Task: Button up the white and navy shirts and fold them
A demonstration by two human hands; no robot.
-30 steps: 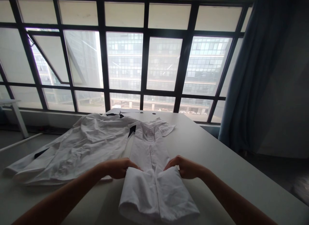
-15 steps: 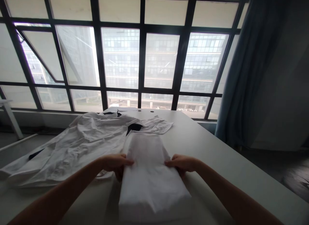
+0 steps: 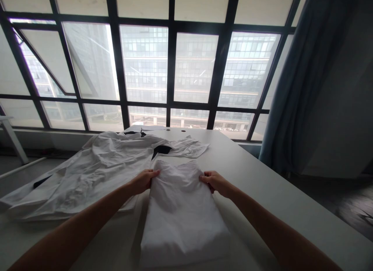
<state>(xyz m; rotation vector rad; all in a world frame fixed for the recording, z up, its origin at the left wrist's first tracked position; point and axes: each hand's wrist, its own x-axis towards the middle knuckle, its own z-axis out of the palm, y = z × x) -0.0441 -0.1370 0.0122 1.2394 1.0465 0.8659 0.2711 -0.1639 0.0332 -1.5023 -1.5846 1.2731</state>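
Note:
A folded white garment (image 3: 183, 216) lies lengthwise in front of me, its near end close to the bottom of the view. My left hand (image 3: 145, 179) pinches its far left corner, thumb on top and fingers beneath. At the far right corner, my right hand (image 3: 214, 182) grips the cloth the same way. Between the two hands the far edge is slightly wrinkled. To the left, more white clothing (image 3: 105, 162) is spread out and crumpled, with dark patches showing at its edges. A white sleeve-like piece (image 3: 189, 147) reaches out just beyond the folded garment.
The white table (image 3: 250, 185) stretches away toward a large dark-framed window (image 3: 192, 69). Two dark round holes sit near its far edge. A blue-grey curtain (image 3: 294, 100) hangs at the right. A white table leg (image 3: 14, 141) stands at the far left.
Both hands have moved away from me to the garment's far end. The cloth that stretched past them is now gathered at their grip. The view has tilted slightly.

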